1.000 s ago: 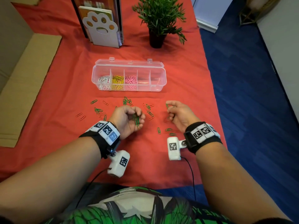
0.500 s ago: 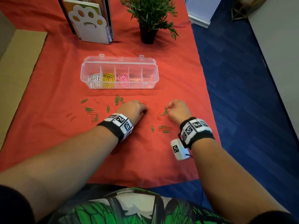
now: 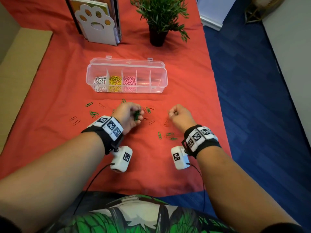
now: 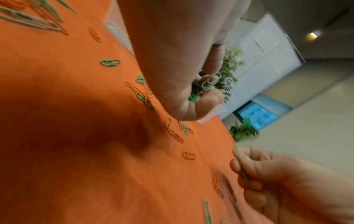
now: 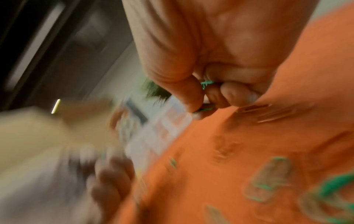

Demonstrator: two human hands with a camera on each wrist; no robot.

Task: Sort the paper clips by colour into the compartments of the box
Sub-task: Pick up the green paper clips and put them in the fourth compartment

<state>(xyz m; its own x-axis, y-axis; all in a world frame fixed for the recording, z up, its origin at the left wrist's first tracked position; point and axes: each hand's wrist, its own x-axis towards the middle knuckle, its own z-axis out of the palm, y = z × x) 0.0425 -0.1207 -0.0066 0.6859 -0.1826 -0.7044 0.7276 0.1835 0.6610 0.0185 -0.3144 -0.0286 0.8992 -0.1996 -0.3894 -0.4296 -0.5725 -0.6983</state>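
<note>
A clear compartment box (image 3: 160,73) lies open on the red cloth, with white (image 3: 99,81), yellow (image 3: 115,81) and pink clips (image 3: 129,81) in its three left compartments. Green and orange clips (image 3: 149,109) lie scattered in front of it. My left hand (image 3: 130,114) is curled around a bunch of green clips (image 3: 137,114) (image 4: 208,82). My right hand (image 3: 179,116) pinches a green clip (image 4: 240,163) (image 5: 206,83) between thumb and fingers just above the cloth.
A potted plant (image 3: 159,19) and a paw-print book stand (image 3: 96,22) stand at the back. A cardboard sheet (image 3: 21,68) lies at the left. The table's right edge drops to blue floor (image 3: 252,98). More green clips (image 3: 170,136) lie near my right wrist.
My left hand turned back palm-inward with the green clips showing, after reaching down to the cloth. My right hand lifted slightly with a green clip pinched.
</note>
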